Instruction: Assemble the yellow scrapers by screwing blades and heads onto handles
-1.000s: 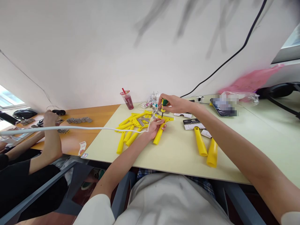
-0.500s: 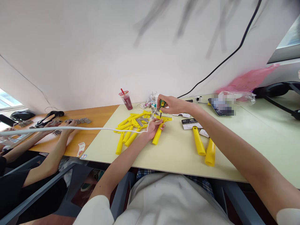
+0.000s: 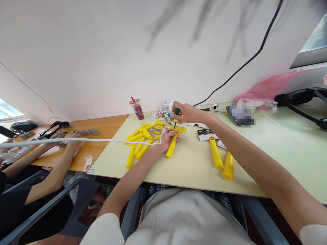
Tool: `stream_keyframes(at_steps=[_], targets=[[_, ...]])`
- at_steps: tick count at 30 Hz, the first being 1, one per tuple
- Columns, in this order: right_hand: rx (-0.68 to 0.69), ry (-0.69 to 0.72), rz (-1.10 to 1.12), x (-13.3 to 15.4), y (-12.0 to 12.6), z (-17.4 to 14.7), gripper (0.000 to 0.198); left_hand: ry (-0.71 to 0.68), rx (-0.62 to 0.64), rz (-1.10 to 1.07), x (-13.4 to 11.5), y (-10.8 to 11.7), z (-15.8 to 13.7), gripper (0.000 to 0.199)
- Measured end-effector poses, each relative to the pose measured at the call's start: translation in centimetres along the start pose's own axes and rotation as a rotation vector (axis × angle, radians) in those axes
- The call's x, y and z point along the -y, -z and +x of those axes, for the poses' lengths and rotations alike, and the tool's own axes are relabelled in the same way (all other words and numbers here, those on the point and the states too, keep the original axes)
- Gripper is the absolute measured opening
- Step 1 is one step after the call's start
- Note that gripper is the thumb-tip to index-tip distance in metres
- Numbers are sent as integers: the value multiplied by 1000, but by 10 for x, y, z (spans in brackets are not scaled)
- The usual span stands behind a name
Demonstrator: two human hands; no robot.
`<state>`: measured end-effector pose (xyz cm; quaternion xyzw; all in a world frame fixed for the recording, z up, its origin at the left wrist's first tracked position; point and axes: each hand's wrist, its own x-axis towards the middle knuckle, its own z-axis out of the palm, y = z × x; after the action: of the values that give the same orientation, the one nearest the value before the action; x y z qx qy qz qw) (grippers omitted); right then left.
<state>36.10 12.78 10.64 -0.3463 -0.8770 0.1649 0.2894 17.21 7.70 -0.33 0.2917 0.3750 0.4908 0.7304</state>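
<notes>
My left hand (image 3: 168,139) is closed around a yellow plastic scraper (image 3: 171,148) near its head, with the handle slanting down toward me. Above it, my right hand (image 3: 184,112) grips a screwdriver (image 3: 176,114) with a green and yellow handle. The screwdriver points downward, its tip at the scraper's head; whether a screw sits under the tip is too small to see. Just left of my left hand lies a pile of yellow scraper parts (image 3: 139,149) with several grey metal blades (image 3: 154,132) among them. A white cable crosses in front of my left hand.
Two yellow handles (image 3: 216,154) lie right, beside black-and-white packaging (image 3: 206,133). A phone (image 3: 240,115) and pink plastic bag (image 3: 268,85) are farther right. A drink cup (image 3: 137,109) stands by the wall. Another person's hands (image 3: 74,137) work at the orange table (image 3: 109,131).
My right hand's fingers have shifted around the screwdriver handle, baring more of its green top. The scraper and my left hand stay in place.
</notes>
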Motion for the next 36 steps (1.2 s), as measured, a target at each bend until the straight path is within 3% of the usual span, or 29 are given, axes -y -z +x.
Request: stream_keyframes(at_steps=[3, 8, 23, 36], targets=[[73, 47, 77, 5, 3, -3, 28, -10, -14, 5, 1, 1, 3, 45], [36, 102, 162, 6, -1, 0, 28, -14, -9, -11, 1, 3, 6, 46], [-52, 23, 41, -5, -4, 4, 54, -10, 13, 8, 1, 2, 1, 45], [-102, 21, 38, -2, -5, 5, 51, -15, 43, 10, -1, 1, -1, 43]])
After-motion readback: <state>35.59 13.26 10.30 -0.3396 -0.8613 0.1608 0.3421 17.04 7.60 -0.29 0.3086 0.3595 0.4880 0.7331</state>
